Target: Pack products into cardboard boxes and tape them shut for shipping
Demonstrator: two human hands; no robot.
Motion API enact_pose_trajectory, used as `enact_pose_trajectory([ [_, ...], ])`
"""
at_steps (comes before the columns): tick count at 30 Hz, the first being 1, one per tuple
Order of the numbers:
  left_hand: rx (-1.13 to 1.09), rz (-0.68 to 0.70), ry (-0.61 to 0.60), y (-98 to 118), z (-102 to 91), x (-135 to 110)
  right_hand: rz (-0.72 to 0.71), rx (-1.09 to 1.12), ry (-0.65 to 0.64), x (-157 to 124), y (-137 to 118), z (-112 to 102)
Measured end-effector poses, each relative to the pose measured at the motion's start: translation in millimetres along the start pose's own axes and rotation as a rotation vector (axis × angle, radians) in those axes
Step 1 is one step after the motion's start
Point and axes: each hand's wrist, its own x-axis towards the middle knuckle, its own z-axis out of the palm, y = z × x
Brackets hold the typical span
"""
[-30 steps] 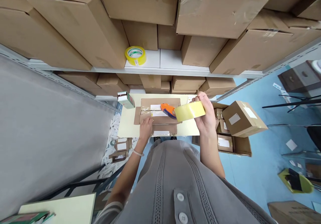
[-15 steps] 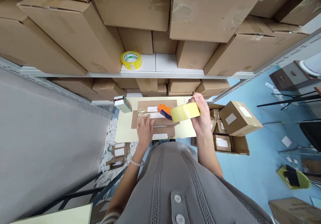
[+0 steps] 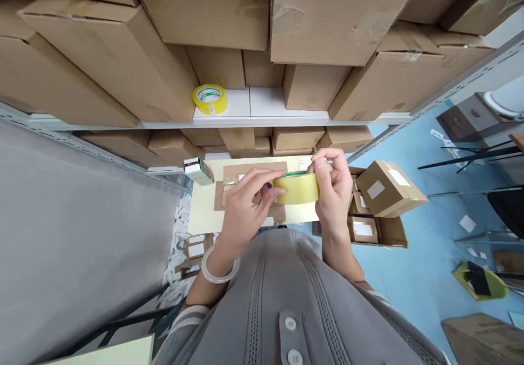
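A roll of yellow packing tape (image 3: 297,189) is held up above the table between my two hands. My right hand (image 3: 332,185) grips its right side, thumb in front. My left hand (image 3: 250,201) pinches the left edge of the roll with thumb and fingers. Below them lies a flattened cardboard box (image 3: 219,195), largely covered by my left hand. Only a small blue and orange bit of the cutter (image 3: 269,184) shows behind my left fingers.
A small white and green box (image 3: 198,171) stands at the table's (image 3: 200,217) back left corner. Another tape roll (image 3: 210,99) lies on the shelf among cardboard boxes. On the right, an open carton (image 3: 393,234) holds smaller boxes. Paper scraps (image 3: 180,228) litter the floor at left.
My left hand has left the cardboard, risen and taken hold of the tape roll's left edge. The roll has turned and its green inner core now shows at the top.
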Motion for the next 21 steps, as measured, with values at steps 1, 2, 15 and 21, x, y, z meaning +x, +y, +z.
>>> enact_pose_trajectory([
  [1,-0.015,0.001,-0.007,2.2,-1.7,0.2,0.006,0.0,-0.016,-1.8,-2.6,0.3],
  [2,-0.027,0.002,-0.014,4.5,-3.4,0.5,0.014,0.003,-0.031,-3.5,-4.8,0.8],
  [15,-0.058,-0.093,0.014,11.8,-11.5,4.7,0.097,0.083,-0.075,1.2,-3.6,4.7],
  [21,0.02,-0.042,0.061,10.5,-14.2,-0.3,0.121,0.11,-0.056,5.5,-0.7,4.5],
])
